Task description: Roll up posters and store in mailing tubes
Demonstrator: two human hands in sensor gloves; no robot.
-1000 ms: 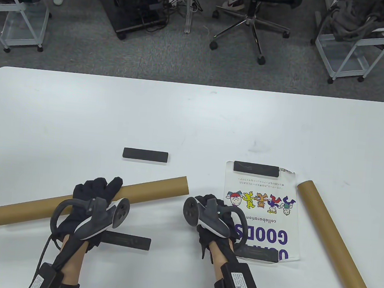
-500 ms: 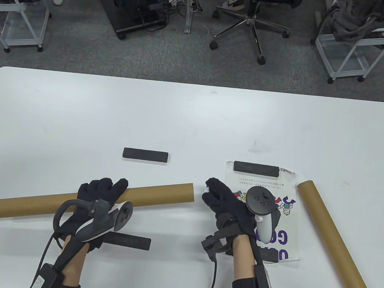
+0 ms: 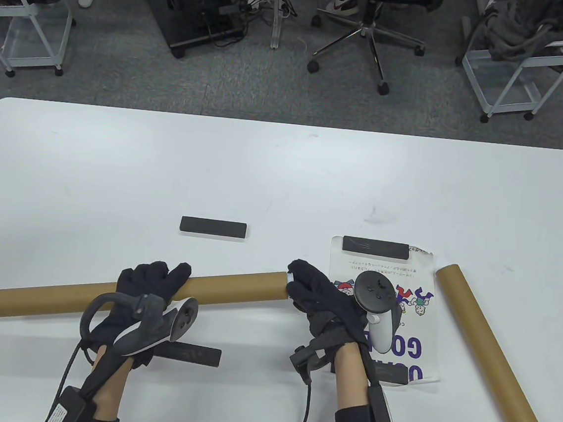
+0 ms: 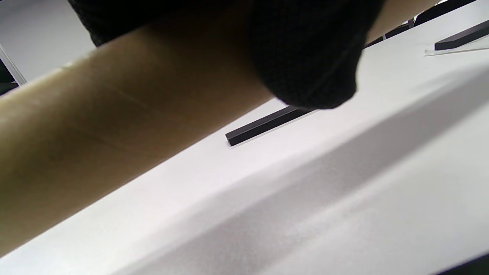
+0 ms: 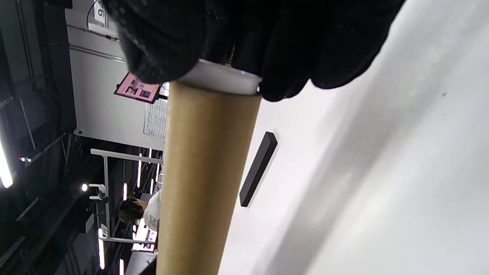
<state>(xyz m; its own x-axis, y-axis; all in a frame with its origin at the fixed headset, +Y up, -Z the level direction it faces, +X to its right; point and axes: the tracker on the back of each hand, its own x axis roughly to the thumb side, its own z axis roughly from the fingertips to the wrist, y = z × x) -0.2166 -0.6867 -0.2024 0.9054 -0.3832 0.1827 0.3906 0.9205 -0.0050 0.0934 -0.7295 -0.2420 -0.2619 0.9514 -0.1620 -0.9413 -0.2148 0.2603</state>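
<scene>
A brown mailing tube (image 3: 224, 285) lies slanted across the table's front left. My left hand (image 3: 155, 279) grips it around its middle; in the left wrist view my fingers (image 4: 305, 57) wrap over the tube (image 4: 114, 126). My right hand (image 3: 304, 284) is at the tube's right end. In the right wrist view its fingers (image 5: 313, 46) hold a white end cap (image 5: 221, 78) against the tube's end (image 5: 202, 183). A printed poster (image 3: 404, 277) lies flat to the right. A second brown tube (image 3: 496, 361) lies diagonally at the far right.
Black weight bars lie on the white table (image 3: 285, 171): one on the poster's far edge (image 3: 375, 246), one on its near edge (image 3: 390, 375), one loose in the middle (image 3: 213, 227), one under my left wrist (image 3: 198, 354). Chairs and carts stand beyond the far edge.
My right hand has turned over and moved from beside the poster to the tube's right end. My left hand has shifted the tube slightly to the right.
</scene>
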